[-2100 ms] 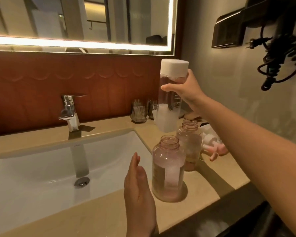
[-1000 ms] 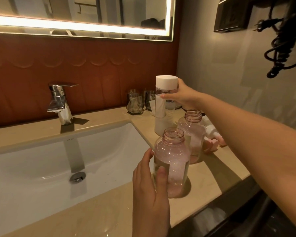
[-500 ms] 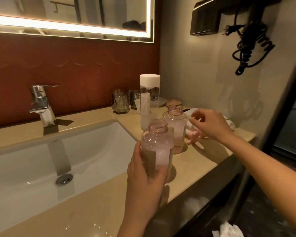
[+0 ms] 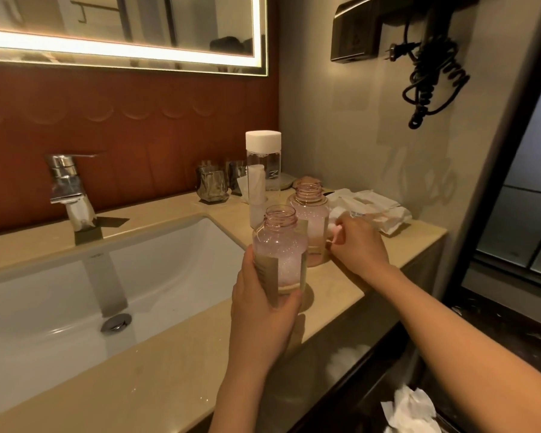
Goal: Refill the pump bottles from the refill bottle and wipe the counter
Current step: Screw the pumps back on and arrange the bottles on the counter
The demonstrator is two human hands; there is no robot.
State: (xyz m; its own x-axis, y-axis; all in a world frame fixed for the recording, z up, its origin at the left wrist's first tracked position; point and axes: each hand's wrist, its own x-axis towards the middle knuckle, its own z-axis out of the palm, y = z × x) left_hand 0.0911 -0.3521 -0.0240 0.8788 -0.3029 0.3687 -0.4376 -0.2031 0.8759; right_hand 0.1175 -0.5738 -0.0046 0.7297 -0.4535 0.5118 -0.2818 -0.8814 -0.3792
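Observation:
Two pink pump bottles stand uncapped on the beige counter [image 4: 175, 367], to the right of the sink. My left hand [image 4: 263, 314] grips the nearer pump bottle [image 4: 279, 248] around its lower half. The farther pump bottle [image 4: 310, 210] stands just behind it. My right hand [image 4: 356, 245] is beside the farther bottle, fingers curled round a pink and white pump head [image 4: 333, 228], which is mostly hidden. The clear refill bottle [image 4: 262, 170] with a white cap stands upright behind both bottles.
A white sink [image 4: 75, 292] with a chrome faucet [image 4: 67, 189] takes the left. Glass tumblers [image 4: 211, 185] stand by the red wall. A white tissue pack [image 4: 375, 210] lies at the counter's right end. A coiled black cord [image 4: 431, 79] hangs on the wall. Crumpled tissues [image 4: 409, 410] lie below.
My right hand set the refill bottle down behind the pump bottles, let go and moved right to the pump head. My left hand took hold of the nearer pump bottle.

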